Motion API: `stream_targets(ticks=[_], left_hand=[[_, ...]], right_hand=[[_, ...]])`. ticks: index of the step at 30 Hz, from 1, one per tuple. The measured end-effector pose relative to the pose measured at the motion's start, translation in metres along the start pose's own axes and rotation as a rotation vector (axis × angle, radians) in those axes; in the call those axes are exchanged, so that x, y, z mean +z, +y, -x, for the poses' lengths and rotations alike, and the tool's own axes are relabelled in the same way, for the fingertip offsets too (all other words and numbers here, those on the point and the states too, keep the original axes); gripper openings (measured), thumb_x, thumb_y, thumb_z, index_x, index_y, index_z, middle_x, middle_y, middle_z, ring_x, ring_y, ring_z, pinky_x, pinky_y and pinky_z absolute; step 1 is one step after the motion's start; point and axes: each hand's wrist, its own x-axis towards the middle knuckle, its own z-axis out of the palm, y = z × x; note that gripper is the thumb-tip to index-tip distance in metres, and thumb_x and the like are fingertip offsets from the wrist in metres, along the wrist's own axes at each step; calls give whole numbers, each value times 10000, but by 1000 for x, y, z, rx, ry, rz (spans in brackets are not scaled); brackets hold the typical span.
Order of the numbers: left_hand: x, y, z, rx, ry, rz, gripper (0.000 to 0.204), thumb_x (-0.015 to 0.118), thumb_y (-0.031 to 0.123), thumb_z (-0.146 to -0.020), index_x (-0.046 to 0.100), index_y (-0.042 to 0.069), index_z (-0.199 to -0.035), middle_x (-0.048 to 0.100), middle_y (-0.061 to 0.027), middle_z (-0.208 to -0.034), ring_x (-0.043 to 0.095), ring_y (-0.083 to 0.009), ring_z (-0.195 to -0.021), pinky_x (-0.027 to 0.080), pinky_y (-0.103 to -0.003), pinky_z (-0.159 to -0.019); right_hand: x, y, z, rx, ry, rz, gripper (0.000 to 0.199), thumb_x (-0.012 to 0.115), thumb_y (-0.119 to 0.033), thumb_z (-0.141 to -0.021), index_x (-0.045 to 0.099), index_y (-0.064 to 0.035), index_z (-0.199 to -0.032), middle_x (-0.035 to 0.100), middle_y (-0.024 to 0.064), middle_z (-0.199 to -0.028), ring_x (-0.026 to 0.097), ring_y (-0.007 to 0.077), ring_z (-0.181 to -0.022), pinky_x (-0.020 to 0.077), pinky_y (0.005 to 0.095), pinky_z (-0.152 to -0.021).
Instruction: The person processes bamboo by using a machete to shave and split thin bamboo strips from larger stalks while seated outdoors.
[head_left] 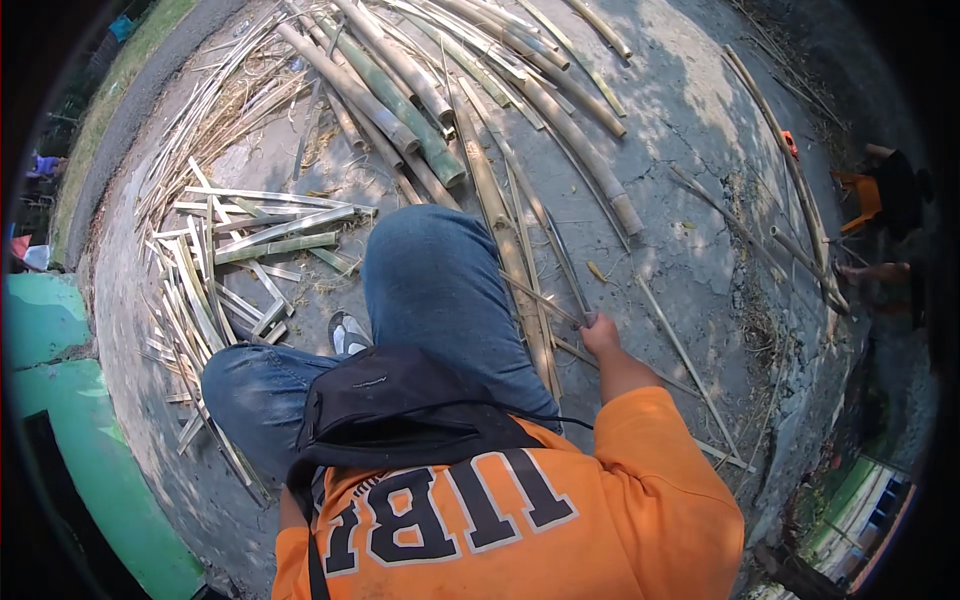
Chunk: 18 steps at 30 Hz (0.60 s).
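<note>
I sit on the concrete ground with my jeans-clad knee (430, 280) raised in front of me. My right hand (600, 334) is closed round the near end of a long thin dark blade (566, 270) that points away from me. The blade lies along several split bamboo slats (515, 255) beside my right knee. My left hand is hidden under my orange shirt and the black bag (390, 405) on my chest.
Whole bamboo poles (400, 95) lie in a fan ahead. A heap of short split strips (230, 265) lies to my left, by my sandal (347, 335). A green wall (60, 400) runs at the left. Another person (885, 190) sits at the far right.
</note>
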Motion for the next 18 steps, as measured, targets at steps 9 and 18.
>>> stream_targets(ticks=[9,18], left_hand=[[-3,8,13,-16,19,-28,529,681,352,-980,562,81,-1418,684,-91,-1155,687,-281,-1009,585,-499,-818],[1,23,8,5,26,-20,528,684,345,-978,562,81,-1419,685,-91,-1156,688,-282,-1011,586,-498,-817]], right_hand=[[4,14,64,-138,-37,-71,397,773,-278,-846,691,6,-1111,682,266,-1234,657,466,-1157,543,528,-958],[34,15,69,-251,352,-295,366,762,-327,-885,647,-5,-1019,690,268,-930,665,496,-928,526,551,-827]])
